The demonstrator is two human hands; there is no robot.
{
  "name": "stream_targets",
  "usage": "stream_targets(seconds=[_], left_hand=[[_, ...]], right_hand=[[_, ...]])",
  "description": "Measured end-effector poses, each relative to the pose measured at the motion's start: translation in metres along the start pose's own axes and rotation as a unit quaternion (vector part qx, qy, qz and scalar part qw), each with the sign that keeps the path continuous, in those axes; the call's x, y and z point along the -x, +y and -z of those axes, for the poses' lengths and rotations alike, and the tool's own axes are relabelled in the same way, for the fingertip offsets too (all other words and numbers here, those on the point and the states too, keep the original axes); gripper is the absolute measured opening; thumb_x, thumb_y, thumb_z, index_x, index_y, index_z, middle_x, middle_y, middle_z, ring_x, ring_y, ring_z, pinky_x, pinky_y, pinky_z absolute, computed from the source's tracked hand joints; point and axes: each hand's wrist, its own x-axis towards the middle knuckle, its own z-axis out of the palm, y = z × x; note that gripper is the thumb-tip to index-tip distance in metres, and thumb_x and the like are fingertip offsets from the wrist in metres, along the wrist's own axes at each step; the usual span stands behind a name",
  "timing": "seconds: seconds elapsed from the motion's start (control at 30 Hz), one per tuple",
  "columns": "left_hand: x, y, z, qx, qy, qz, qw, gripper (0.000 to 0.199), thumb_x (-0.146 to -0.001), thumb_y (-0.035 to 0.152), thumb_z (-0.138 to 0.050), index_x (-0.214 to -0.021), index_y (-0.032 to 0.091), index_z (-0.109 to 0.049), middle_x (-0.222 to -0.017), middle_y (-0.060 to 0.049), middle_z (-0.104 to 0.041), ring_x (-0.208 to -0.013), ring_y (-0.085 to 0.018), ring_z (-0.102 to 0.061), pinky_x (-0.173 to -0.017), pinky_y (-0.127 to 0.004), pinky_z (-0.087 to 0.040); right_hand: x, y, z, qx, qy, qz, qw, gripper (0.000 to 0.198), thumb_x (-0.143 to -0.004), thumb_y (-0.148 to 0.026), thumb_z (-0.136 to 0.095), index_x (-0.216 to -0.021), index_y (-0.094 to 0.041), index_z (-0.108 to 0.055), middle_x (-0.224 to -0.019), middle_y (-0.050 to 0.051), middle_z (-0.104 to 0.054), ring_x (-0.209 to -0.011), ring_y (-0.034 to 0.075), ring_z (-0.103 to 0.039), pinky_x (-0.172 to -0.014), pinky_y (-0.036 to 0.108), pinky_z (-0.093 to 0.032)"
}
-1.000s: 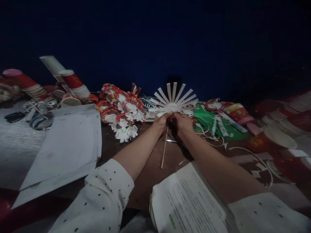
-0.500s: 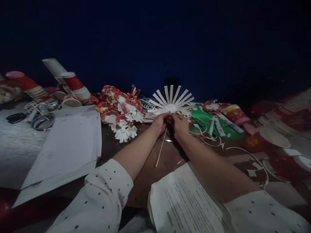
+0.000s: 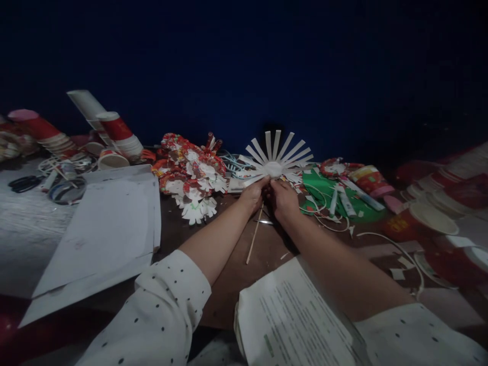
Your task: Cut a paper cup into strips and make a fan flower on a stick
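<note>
A white paper cup cut into strips fans out like a flower at the middle of the table, its round base towards me. My left hand is closed at its lower left edge, fingers gripping it. From the other side my right hand also pinches the cut cup, close beside the left; its fingertips are partly hidden. A thin wooden stick slants down below the hands to the tabletop. Whether it is attached to the cup cannot be made out. Near it lies a small shiny blade-like piece.
Left of the hands is a pile of red and white paper-cup crafts. White sheets, scissors and stacked cups lie farther left. Green paper with tubes and a cord is on the right. A printed booklet lies in front.
The cut cup has turned a little and shifted slightly right and up with both hands. Both hands keep their grip on it.
</note>
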Motion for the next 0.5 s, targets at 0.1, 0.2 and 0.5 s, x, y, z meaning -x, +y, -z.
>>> stream_targets(seconds=[0.1,0.2,0.5], left_hand=[[-0.004,-0.004,0.003,0.000,-0.006,-0.021,1.000,0.021,-0.066,0.024,-0.077,-0.072,0.013,-0.060,-0.055,0.003,-0.060,-0.047,-0.007,-0.051,-0.048,-0.020,-0.037],[-0.008,-0.009,0.007,-0.002,-0.010,-0.033,0.999,0.024,-0.063,0.024,-0.079,-0.074,0.013,-0.061,-0.058,0.002,-0.061,-0.050,-0.007,-0.053,-0.052,-0.021,-0.039],[-0.005,-0.012,0.004,0.015,0.003,-0.060,0.998,0.026,-0.059,0.022,-0.080,-0.079,0.013,-0.065,-0.070,0.000,-0.069,-0.069,-0.013,-0.063,-0.075,-0.026,-0.048]], right_hand=[[-0.001,-0.002,-0.001,-0.017,0.003,-0.008,1.000,0.013,-0.067,-0.015,-0.065,-0.058,-0.019,-0.056,-0.050,-0.007,-0.056,-0.049,0.008,-0.050,-0.048,0.020,-0.039],[-0.001,-0.005,-0.002,-0.026,0.001,-0.018,1.000,0.012,-0.064,-0.011,-0.063,-0.057,-0.018,-0.055,-0.049,-0.007,-0.055,-0.048,0.008,-0.049,-0.047,0.019,-0.039],[-0.002,0.001,-0.005,0.015,-0.002,0.010,1.000,0.015,-0.062,-0.016,-0.060,-0.054,-0.020,-0.047,-0.048,-0.008,-0.051,-0.048,0.010,-0.049,-0.049,0.022,-0.042]])
